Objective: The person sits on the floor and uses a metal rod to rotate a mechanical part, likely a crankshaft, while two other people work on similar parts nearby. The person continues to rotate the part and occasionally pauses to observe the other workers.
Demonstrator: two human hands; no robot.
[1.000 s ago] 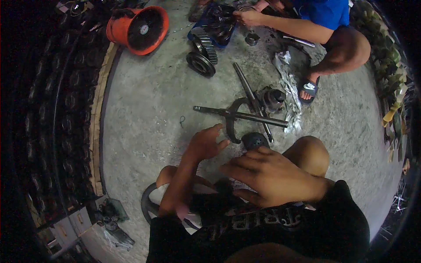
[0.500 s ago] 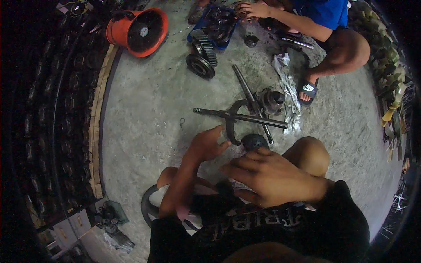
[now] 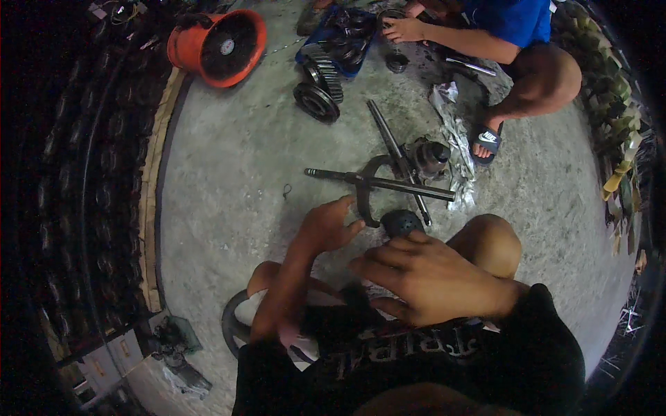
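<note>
My left hand (image 3: 328,226) is held over the floor with its fingers stretched and thumb apart, holding nothing. Just beyond its fingertips lies a curved metal fork (image 3: 363,200) fixed on a dark rod (image 3: 404,186). My right hand (image 3: 427,281) hovers in front of my body, palm down, its fingers extended and spread; nothing shows in it. A perforated black clog (image 3: 402,224) is just past its fingers. A second steel rod (image 3: 389,135) crosses the first one at a slant, and a dark round metal part (image 3: 429,158) sits beside them.
Metal gears (image 3: 318,102) stand near a blue tray (image 3: 355,68) of dark parts. An orange drum fan (image 3: 220,48) is at the far left. A crumpled silvery plastic sheet (image 3: 458,159) lies by a co-worker's sandal (image 3: 487,143). Parts racks line both sides.
The co-worker's hands have shifted slightly at the round part by the blue tray, and a second hand now shows there. My own hands have barely moved.
</note>
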